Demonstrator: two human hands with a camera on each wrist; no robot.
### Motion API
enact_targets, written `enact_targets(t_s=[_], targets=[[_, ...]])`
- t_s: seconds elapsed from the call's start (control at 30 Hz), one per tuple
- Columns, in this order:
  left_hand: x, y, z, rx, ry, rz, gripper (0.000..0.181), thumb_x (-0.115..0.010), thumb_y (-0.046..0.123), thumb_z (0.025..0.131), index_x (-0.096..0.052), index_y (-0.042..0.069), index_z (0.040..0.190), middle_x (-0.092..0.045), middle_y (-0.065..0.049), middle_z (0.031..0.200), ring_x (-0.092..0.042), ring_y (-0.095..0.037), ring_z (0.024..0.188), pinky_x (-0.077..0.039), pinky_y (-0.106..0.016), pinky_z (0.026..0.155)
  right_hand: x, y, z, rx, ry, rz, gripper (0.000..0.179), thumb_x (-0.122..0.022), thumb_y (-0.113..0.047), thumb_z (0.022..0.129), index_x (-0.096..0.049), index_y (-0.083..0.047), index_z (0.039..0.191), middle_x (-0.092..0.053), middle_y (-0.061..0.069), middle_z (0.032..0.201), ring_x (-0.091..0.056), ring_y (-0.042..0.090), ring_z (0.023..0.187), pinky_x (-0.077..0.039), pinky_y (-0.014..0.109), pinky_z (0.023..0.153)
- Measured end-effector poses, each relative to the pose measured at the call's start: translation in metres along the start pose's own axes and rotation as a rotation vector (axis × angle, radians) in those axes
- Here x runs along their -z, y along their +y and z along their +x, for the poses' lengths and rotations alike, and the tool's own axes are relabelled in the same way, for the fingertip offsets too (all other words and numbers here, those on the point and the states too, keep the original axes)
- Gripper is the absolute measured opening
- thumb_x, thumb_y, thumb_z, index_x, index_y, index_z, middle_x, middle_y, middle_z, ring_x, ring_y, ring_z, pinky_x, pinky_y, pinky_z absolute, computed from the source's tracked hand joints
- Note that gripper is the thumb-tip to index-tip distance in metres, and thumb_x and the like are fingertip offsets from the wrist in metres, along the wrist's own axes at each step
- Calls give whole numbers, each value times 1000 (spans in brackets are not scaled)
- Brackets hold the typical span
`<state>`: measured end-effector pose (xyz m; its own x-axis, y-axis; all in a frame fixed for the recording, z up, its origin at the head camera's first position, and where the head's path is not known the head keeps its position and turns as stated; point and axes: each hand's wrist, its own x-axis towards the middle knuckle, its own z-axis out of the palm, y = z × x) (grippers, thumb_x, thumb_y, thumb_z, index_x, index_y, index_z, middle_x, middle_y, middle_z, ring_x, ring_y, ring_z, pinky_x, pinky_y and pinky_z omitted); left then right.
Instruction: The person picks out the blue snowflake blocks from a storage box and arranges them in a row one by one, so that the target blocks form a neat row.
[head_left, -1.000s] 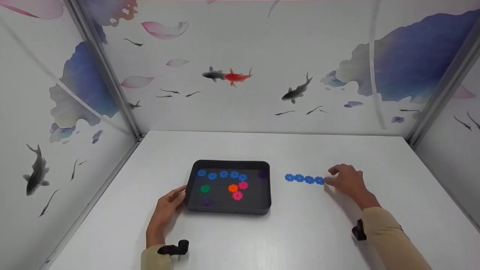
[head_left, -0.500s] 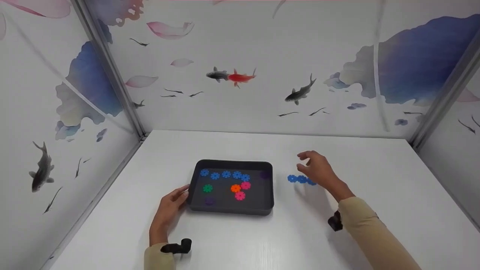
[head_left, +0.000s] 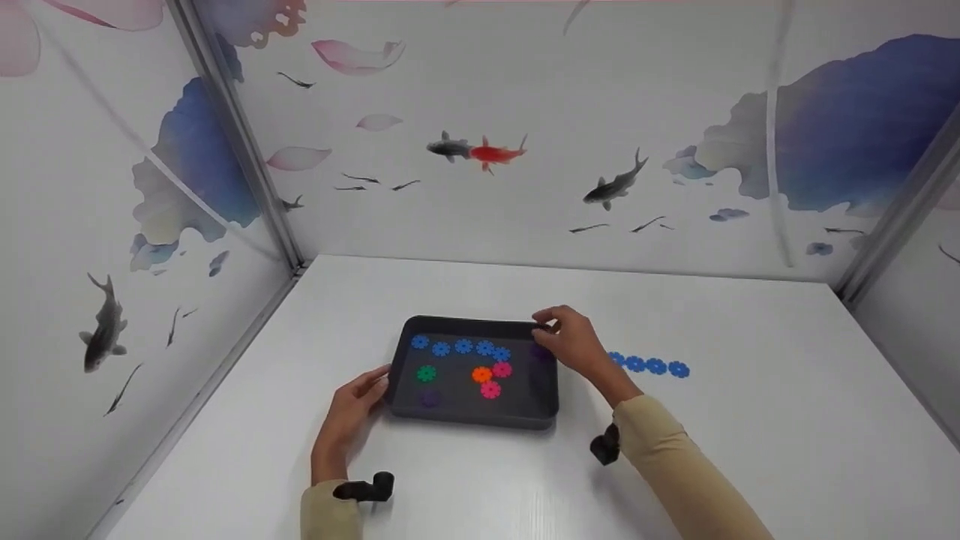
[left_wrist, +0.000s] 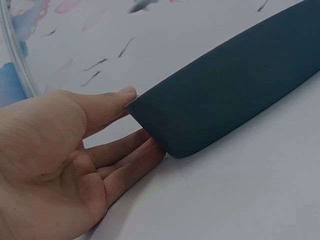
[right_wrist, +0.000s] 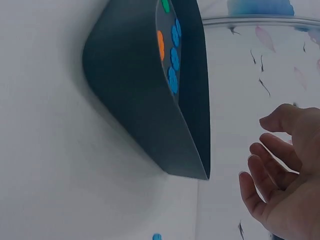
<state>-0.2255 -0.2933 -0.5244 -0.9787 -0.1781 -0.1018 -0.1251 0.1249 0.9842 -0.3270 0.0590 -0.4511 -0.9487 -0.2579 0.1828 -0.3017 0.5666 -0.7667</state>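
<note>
A black rectangular tray [head_left: 472, 421] holds several flower-shaped plastic discs. A row of blue discs [head_left: 463, 346] lies along its back, with a green disc [head_left: 426, 373], an orange disc [head_left: 481, 374], two pink discs [head_left: 490, 389] and a dark purple disc [head_left: 429, 397] nearer the front. My left hand [head_left: 349, 412] touches the tray's left side; in the left wrist view its thumb meets the rim corner and its fingers rest against the outer wall [left_wrist: 215, 95]. Over the tray's back right corner is my right hand [head_left: 576, 343], which the right wrist view shows holding nothing, fingers relaxed.
Right of the tray, several more blue discs [head_left: 657, 366] lie in a line on the white table [head_left: 750, 420], partly behind the right wrist. Printed panels [head_left: 480, 90] with fish and petals enclose the table at the back and sides.
My right hand has left the right end of the blue row on the table and moved left to the tray's back right corner. The left hand has stayed at the tray's side.
</note>
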Motion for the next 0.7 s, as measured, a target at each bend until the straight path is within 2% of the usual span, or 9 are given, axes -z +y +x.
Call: enact_targets(t_s=[0.17,0.3,0.5,0.7], targets=[[0,-1,0,0,-9,-43,39,-57,19,103,-58,10,141,-53,-18,149,-50,-34,139,-40,-48,118,-23,-5,6,-52,-25,15,32,-71,-19,93,-68,-3,121,-67,16,116,-64,26,102,-58,42,94],[2,-3,-2,2,-16,-58,40,-57,19,103,-57,10,142,-51,-18,151,-48,-35,141,-39,-48,118,-36,1,7,-74,-79,-25,34,-72,-18,93,-67,-3,123,-67,16,120,-64,27,106,-57,42,100],[1,-5,-1,14,-27,-98,40,-58,18,102,-57,10,142,-50,-17,152,-46,-33,143,-38,-47,119,-42,11,12,-71,-134,-65,35,-71,-11,93,-66,-2,126,-68,16,121,-65,28,108,-56,44,101],[2,-6,-1,19,-29,-115,41,-58,20,102,-57,10,142,-49,-16,153,-46,-32,144,-38,-45,119,-47,12,20,-43,-181,-104,33,-69,-7,93,-66,-1,126,-68,17,119,-66,28,107,-56,44,101]])
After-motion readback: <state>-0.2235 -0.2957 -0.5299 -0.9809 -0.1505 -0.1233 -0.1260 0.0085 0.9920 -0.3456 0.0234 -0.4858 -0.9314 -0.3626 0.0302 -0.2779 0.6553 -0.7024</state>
